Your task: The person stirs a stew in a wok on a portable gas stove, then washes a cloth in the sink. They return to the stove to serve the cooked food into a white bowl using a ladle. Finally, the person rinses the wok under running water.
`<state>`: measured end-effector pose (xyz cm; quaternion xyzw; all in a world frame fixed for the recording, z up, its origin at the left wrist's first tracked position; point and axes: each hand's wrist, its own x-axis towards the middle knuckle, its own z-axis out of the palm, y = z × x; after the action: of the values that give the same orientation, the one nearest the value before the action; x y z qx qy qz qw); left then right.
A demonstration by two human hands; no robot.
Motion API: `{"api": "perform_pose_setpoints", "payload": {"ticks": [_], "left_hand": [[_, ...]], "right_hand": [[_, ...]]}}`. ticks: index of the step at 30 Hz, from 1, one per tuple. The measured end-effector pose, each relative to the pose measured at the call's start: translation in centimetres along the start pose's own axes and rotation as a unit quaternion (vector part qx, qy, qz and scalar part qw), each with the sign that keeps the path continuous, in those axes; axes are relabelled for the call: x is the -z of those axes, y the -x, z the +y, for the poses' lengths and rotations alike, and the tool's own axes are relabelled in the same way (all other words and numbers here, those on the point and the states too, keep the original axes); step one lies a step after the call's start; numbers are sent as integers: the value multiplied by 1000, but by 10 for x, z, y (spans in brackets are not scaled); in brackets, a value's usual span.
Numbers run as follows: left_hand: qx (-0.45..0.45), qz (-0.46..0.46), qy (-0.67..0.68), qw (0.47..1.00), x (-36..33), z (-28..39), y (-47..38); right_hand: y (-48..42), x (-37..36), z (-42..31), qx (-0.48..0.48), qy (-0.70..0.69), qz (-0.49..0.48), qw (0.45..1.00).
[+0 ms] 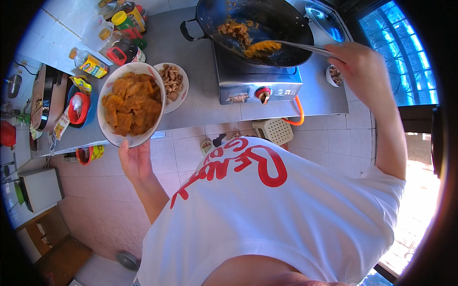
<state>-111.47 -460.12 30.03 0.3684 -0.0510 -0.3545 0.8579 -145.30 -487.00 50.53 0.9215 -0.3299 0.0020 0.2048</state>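
Observation:
My left hand (136,159) grips the rim of a white bowl (161,80) from below, holding it above the front of the counter. Chunks of orange-brown cooked food (132,103) heap up inside it. At the upper right, my right hand (357,68) is closed around the handle of a metal spatula or ladle (307,47). Its food-coated head (263,48) rests inside a black wok (286,21). Some brown food (234,32) sticks to the wok's inner wall. Beneath the wok is a steel gas stove (247,82) with a red-ringed knob (264,93).
Partly behind the bowl is a plate (184,91) of browned meat pieces. Bottles (89,62) and jars crowd the wall side. A small bowl (335,75) and a glass lid (325,21) sit right of the stove. An orange hose (300,112) hangs over the counter edge near a plastic stool (273,130).

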Motion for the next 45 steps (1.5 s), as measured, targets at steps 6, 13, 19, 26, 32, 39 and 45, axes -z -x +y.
{"api": "perform_pose_setpoints", "payload": {"ticks": [6, 13, 19, 26, 32, 39, 45], "left_hand": [[11, -20, 15, 1000, 2, 3, -2], [-8, 6, 8, 1000, 0, 1, 11], [-30, 36, -25, 999, -10, 1, 24], [-31, 86, -47, 995, -17, 1, 36], [-50, 70, -39, 995, -22, -3, 38], [-45, 71, -33, 996, -33, -6, 33], [-38, 33, -20, 999, -37, -8, 31]], "right_hand": [[-51, -67, -18, 8, 63, 108, 992], [-69, -64, 116, -298, -213, -145, 919], [-116, -78, 179, -369, -298, -326, 818], [-163, -140, 157, -261, -414, -392, 779], [-138, -152, 105, -252, -544, -382, 704], [-112, -150, 83, -285, -657, -348, 605], [-109, -143, 57, -309, -694, -314, 569]]}}
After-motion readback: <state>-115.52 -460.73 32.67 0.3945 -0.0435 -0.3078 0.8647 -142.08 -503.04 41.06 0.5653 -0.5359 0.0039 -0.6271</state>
